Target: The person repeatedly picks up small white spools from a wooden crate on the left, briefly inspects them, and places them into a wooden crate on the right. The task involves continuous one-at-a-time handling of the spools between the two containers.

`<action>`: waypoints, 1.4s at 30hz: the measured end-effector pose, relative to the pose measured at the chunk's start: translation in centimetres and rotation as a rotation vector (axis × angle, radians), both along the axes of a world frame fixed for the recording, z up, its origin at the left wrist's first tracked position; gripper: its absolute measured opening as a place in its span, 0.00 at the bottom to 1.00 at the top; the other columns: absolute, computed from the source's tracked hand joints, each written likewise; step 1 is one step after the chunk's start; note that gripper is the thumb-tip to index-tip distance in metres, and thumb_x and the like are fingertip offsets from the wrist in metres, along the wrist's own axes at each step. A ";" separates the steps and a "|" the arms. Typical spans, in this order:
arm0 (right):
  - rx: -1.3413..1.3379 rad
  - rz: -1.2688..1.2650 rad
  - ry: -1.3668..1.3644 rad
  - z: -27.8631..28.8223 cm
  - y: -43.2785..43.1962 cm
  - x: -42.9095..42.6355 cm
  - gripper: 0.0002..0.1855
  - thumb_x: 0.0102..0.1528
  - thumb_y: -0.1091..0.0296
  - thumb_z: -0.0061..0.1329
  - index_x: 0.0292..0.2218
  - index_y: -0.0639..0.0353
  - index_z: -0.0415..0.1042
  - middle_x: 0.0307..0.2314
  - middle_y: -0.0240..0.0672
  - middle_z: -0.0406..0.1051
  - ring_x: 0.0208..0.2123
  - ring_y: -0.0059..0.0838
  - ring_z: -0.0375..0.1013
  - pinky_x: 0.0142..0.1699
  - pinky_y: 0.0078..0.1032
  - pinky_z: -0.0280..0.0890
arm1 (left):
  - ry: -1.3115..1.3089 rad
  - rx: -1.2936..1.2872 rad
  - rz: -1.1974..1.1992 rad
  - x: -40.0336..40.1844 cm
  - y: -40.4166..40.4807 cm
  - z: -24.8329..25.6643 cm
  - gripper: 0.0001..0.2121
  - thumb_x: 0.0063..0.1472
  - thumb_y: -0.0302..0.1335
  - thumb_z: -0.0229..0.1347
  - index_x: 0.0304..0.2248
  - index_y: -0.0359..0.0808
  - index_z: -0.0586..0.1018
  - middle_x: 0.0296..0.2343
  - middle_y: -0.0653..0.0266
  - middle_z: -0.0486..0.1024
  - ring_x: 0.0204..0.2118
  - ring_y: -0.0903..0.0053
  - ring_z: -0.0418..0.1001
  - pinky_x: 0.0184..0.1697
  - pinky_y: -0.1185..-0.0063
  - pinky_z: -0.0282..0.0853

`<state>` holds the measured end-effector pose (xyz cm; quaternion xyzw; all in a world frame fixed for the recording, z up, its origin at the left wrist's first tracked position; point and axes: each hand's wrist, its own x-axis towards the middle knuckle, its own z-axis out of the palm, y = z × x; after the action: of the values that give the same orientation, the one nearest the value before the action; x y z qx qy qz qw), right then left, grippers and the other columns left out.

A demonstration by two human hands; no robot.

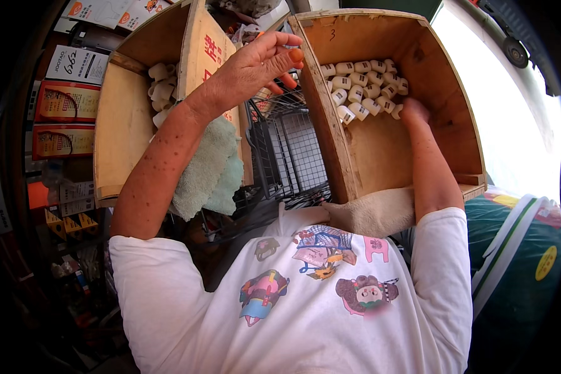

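My left hand (271, 63) is raised over the gap between two wooden boxes, its fingers apart and nothing seen in them. Its thumb tip is orange. In the right wooden box (383, 159), my blurred right hand (415, 112) is down beside the right side wall. It meets a white plastic pipe fitting (396, 111) at the end of the nearest row; its fingers are hidden, so a grip cannot be made out. Several similar fittings (355, 93) with dark printed marks lie in rows there. Loose white elbow fittings (162, 89) are heaped in the left wooden box (126, 135).
A pale green towel (208, 170) hangs over the left box's near edge, and a beige cloth (374, 210) over the right box's. A wire basket (294, 145) stands between them. Boxed goods (68, 103) line the left; a green wrapped bundle (514, 262) sits at right.
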<state>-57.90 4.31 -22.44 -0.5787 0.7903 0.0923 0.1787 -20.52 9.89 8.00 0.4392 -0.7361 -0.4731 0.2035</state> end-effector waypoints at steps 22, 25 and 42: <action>-0.019 -0.225 -0.225 -5.2 -1.2 -3.5 0.17 0.43 0.66 0.59 0.37 0.58 0.76 0.25 0.39 0.76 0.24 0.30 0.75 0.29 0.30 0.70 | -0.059 0.023 -0.056 0.2 -0.2 -0.2 0.28 0.65 0.50 0.43 0.54 0.36 0.64 0.41 0.62 0.72 0.37 0.82 0.75 0.38 0.83 0.71; -0.111 -0.182 -0.320 -5.3 -1.2 -2.8 0.17 0.44 0.68 0.57 0.39 0.53 0.77 0.26 0.39 0.76 0.25 0.31 0.76 0.31 0.30 0.69 | -0.066 0.027 -0.047 0.4 0.0 -0.2 0.29 0.64 0.51 0.43 0.54 0.36 0.64 0.41 0.63 0.72 0.36 0.82 0.75 0.38 0.83 0.71; -0.202 -0.132 -0.385 -6.6 -1.3 -3.6 0.21 0.48 0.70 0.52 0.46 0.50 0.74 0.40 0.44 0.74 0.45 0.39 0.73 0.47 0.32 0.67 | -0.096 0.029 -0.040 0.3 0.2 -0.1 0.29 0.64 0.52 0.44 0.54 0.37 0.65 0.41 0.63 0.72 0.37 0.82 0.75 0.38 0.83 0.71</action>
<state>-61.55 3.01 -29.00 -0.5477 0.7830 -0.1115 0.2730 -20.22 10.05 7.94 0.4493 -0.7467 -0.4663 0.1520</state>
